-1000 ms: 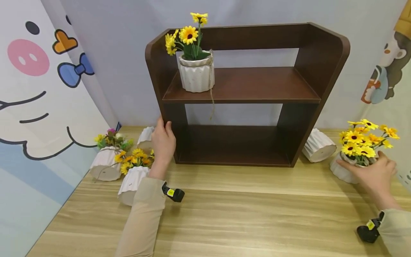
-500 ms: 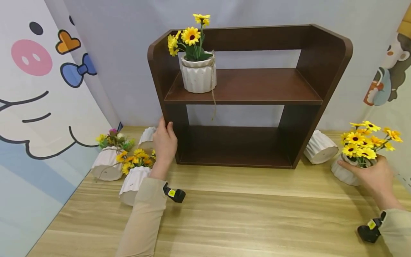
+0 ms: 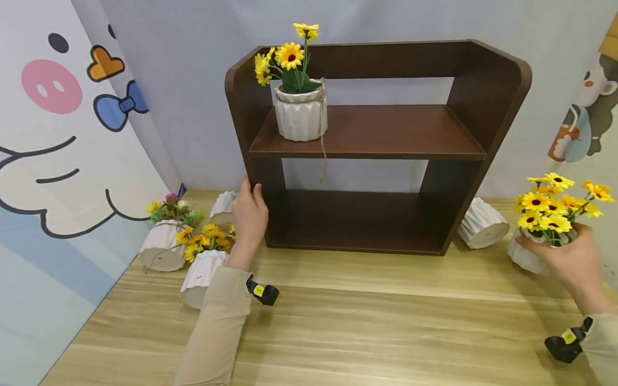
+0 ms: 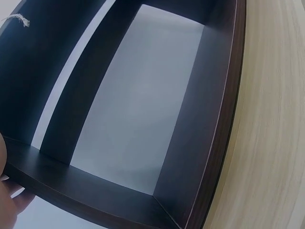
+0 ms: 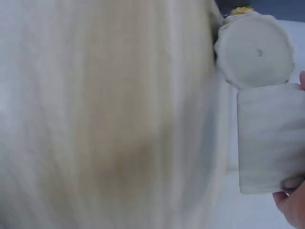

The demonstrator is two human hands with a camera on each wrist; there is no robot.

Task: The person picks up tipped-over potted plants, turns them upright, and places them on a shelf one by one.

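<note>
In the head view my right hand (image 3: 576, 257) grips a white fluted flowerpot (image 3: 526, 256) of yellow sunflowers (image 3: 541, 206), thumb on the near side of its rim. The right wrist view shows this held flowerpot (image 5: 269, 138) side-on, fingertips near the twine at its rim. My left hand (image 3: 250, 214) holds the left side panel of a dark brown two-tier shelf (image 3: 367, 153); its fingers (image 4: 9, 205) wrap the panel edge in the left wrist view. On the upper tier, at the left, stands another potted sunflower (image 3: 300, 115) with twine hanging down.
Several white flowerpots lie tipped on the wooden table (image 3: 338, 316) left of the shelf, including a mixed-flower pot (image 3: 161, 246) and an orange-flower pot (image 3: 203, 273). One more tipped pot (image 3: 483, 224) lies right of the shelf. A printed curtain (image 3: 96, 161) borders the left side.
My right hand has raised the sunflower pot slightly and shifted it a little to the right. The left hand stays on the shelf panel. The head view has drifted slightly.
</note>
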